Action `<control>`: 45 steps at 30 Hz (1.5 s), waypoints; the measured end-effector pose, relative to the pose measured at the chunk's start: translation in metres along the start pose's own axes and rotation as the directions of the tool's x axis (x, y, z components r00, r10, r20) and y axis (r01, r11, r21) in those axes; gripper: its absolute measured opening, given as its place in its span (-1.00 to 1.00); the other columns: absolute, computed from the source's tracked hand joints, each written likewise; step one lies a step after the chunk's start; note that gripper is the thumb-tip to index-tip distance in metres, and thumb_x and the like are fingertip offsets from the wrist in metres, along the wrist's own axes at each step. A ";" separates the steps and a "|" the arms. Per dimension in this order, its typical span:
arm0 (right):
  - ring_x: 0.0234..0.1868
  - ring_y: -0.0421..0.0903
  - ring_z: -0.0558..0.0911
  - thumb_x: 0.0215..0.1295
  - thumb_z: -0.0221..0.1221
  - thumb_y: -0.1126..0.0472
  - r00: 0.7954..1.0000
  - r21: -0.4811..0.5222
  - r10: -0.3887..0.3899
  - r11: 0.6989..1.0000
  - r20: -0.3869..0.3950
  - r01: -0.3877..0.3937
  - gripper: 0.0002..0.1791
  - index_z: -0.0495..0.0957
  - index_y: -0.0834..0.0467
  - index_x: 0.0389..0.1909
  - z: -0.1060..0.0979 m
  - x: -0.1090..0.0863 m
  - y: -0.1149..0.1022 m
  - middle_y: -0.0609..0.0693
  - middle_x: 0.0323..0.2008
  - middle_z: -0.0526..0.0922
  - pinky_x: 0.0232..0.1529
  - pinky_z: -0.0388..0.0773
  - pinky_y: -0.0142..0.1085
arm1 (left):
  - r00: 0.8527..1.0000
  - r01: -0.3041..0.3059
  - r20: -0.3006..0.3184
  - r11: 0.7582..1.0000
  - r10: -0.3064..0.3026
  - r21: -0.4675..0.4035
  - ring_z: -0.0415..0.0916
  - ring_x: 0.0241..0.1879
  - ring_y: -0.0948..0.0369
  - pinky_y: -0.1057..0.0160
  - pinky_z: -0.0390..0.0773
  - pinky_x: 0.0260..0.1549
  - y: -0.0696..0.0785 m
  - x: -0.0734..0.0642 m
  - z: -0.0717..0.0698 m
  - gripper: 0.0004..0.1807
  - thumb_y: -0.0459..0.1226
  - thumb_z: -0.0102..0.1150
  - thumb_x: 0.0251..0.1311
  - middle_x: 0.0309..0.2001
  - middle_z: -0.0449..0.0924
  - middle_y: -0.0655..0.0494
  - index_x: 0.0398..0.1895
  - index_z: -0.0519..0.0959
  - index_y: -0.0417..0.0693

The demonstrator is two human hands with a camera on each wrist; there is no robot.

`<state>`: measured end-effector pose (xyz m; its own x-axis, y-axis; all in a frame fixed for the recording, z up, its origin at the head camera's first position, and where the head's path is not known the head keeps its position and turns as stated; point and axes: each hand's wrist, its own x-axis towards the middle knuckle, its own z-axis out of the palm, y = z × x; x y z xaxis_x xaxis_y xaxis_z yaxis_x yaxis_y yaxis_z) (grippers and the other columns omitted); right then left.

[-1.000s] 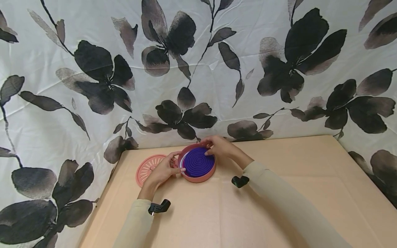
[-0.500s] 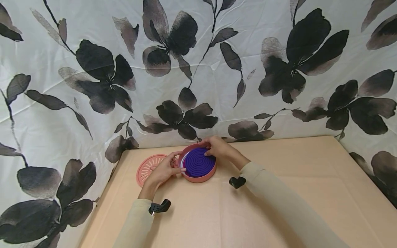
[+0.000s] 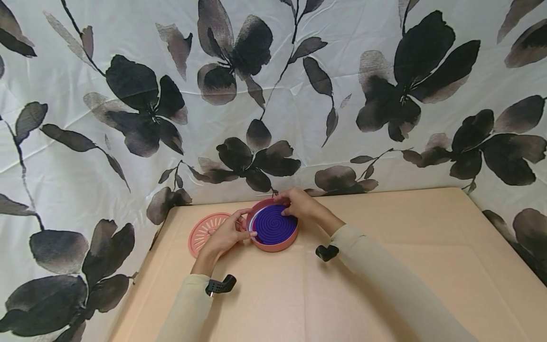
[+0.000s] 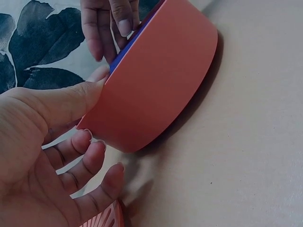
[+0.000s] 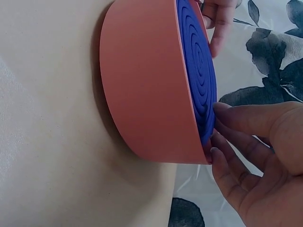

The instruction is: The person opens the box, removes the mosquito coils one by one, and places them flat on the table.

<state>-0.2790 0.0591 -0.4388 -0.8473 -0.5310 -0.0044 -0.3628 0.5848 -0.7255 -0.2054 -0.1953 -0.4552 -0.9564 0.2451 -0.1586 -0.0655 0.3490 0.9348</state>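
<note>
A round coral holder (image 3: 273, 248) stands near the table's back edge, its smooth side wall (image 4: 156, 85) facing the left wrist camera. Inside lies a blue-purple spiral-ridged coaster (image 3: 275, 227), with white and pink edges showing at its left. My left hand (image 3: 226, 235) grips the holder's left rim, thumb over the edge beside the coaster; its other fingers curl loosely outside. At the far right, my right hand (image 3: 302, 203) pinches the coaster's edge, thumb on the ridged face (image 5: 199, 71) and fingers at the rim.
Left of the holder lies a flat coral slotted disc (image 3: 201, 232), partly behind my left hand. The tan table (image 3: 384, 266) ends at a floral cloth (image 3: 290, 114) hanging behind it. Black bands (image 3: 220, 285) sit on both wrists.
The right forearm shifts slightly left between the first and second frames. Both hands keep their places on the holder and coaster; the head view drifts a little.
</note>
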 end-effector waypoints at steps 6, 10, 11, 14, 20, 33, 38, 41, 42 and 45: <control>0.12 0.01 0.66 0.24 0.32 0.47 1.000 -0.018 -0.003 1.000 -0.004 0.002 -0.53 0.63 0.17 0.18 0.002 0.000 0.001 0.07 0.09 0.71 0.20 0.56 -0.15 | 1.000 0.008 -0.005 1.000 -0.008 0.017 0.37 -0.32 0.11 0.20 0.53 -0.40 0.001 -0.001 0.000 -0.15 -0.44 0.45 0.11 -0.10 0.34 -0.23 0.49 0.29 -0.08; 0.11 0.02 0.66 0.25 0.32 0.46 1.000 -0.043 -0.028 0.999 -0.006 0.027 -0.55 0.64 0.18 0.17 0.002 0.001 0.001 0.07 0.07 0.71 0.19 0.56 -0.14 | 1.000 0.009 -0.004 1.000 -0.009 0.023 0.37 -0.33 0.11 0.19 0.54 -0.39 0.001 -0.001 0.000 -0.14 -0.43 0.46 0.11 -0.08 0.35 -0.24 0.50 0.28 -0.08; 0.12 0.02 0.66 0.25 0.32 0.46 0.999 -0.045 -0.032 0.998 -0.005 0.032 -0.56 0.64 0.18 0.17 0.002 0.001 0.001 0.07 0.08 0.71 0.20 0.56 -0.14 | 1.000 0.010 -0.004 1.000 -0.010 0.023 0.38 -0.32 0.11 0.19 0.54 -0.39 0.001 -0.001 0.000 -0.14 -0.42 0.46 0.11 -0.08 0.35 -0.24 0.50 0.28 -0.08; 0.13 0.04 0.65 0.26 0.31 0.46 0.999 -0.040 -0.035 0.999 0.001 0.035 -0.56 0.63 0.18 0.17 0.003 0.001 0.001 0.08 0.09 0.71 0.21 0.55 -0.12 | 1.000 0.013 -0.003 1.000 -0.013 0.024 0.38 -0.32 0.11 0.18 0.55 -0.38 0.000 -0.001 -0.001 -0.14 -0.42 0.46 0.12 -0.09 0.36 -0.23 0.50 0.28 -0.08; 0.13 0.06 0.64 0.27 0.29 0.47 0.999 -0.038 -0.043 0.998 0.004 0.043 -0.56 0.64 0.17 0.17 0.003 0.000 0.003 0.07 0.10 0.70 0.20 0.56 -0.10 | 1.000 -0.001 -0.018 0.999 0.002 0.034 0.38 -0.32 0.10 0.20 0.55 -0.41 -0.021 0.011 -0.002 -0.14 -0.38 0.49 0.10 -0.12 0.38 -0.14 0.48 0.31 0.02; 0.12 0.06 0.62 0.30 0.26 0.48 0.999 0.010 -0.044 0.999 0.004 0.044 -0.54 0.62 0.15 0.20 0.000 -0.001 0.004 0.05 0.09 0.70 0.17 0.58 -0.12 | 1.000 0.007 -0.003 0.999 -0.007 0.047 0.38 -0.31 0.09 0.16 0.56 -0.37 0.005 -0.003 -0.001 -0.15 -0.42 0.45 0.13 -0.10 0.36 -0.22 0.50 0.28 -0.09; 0.18 0.09 0.60 0.31 0.25 0.49 0.999 0.055 -0.048 0.997 0.011 0.048 -0.53 0.60 0.15 0.22 -0.001 -0.001 0.006 0.06 0.13 0.68 0.21 0.55 -0.09 | 1.000 0.010 0.000 0.999 -0.010 0.046 0.37 -0.30 0.08 0.18 0.52 -0.37 0.004 -0.002 -0.001 -0.14 -0.41 0.44 0.14 -0.11 0.34 -0.23 0.51 0.26 -0.09; 0.21 0.09 0.59 0.29 0.27 0.48 0.998 0.080 -0.056 0.995 0.021 0.054 -0.51 0.60 0.14 0.23 0.000 0.000 0.007 0.06 0.17 0.66 0.24 0.53 -0.09 | 1.000 0.013 0.001 0.999 -0.013 0.047 0.37 -0.32 0.09 0.18 0.53 -0.37 0.002 -0.001 -0.002 -0.14 -0.41 0.44 0.14 -0.11 0.34 -0.24 0.51 0.26 -0.08; 0.22 0.09 0.59 0.29 0.27 0.48 0.998 0.088 -0.062 0.994 0.023 0.059 -0.51 0.60 0.15 0.23 0.000 0.000 0.007 0.06 0.17 0.65 0.24 0.52 -0.09 | 1.000 0.012 0.001 0.999 -0.012 0.048 0.37 -0.32 0.10 0.17 0.53 -0.37 0.002 -0.001 -0.002 -0.14 -0.41 0.44 0.14 -0.11 0.34 -0.24 0.51 0.26 -0.08; 0.24 0.10 0.58 0.27 0.29 0.48 0.997 0.104 -0.072 0.992 0.028 0.069 -0.50 0.60 0.15 0.22 0.000 -0.001 0.007 0.06 0.20 0.63 0.26 0.50 -0.09 | 1.000 0.006 0.002 0.998 -0.006 0.055 0.38 -0.33 0.10 0.16 0.54 -0.37 0.002 -0.002 -0.002 -0.15 -0.41 0.44 0.14 -0.11 0.34 -0.24 0.51 0.26 -0.09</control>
<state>-0.2808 0.0636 -0.4436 -0.8078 -0.5887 0.0292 -0.3783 0.4798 -0.7917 -0.2046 -0.1965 -0.4526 -0.9554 0.2449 -0.1648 -0.0555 0.3993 0.9151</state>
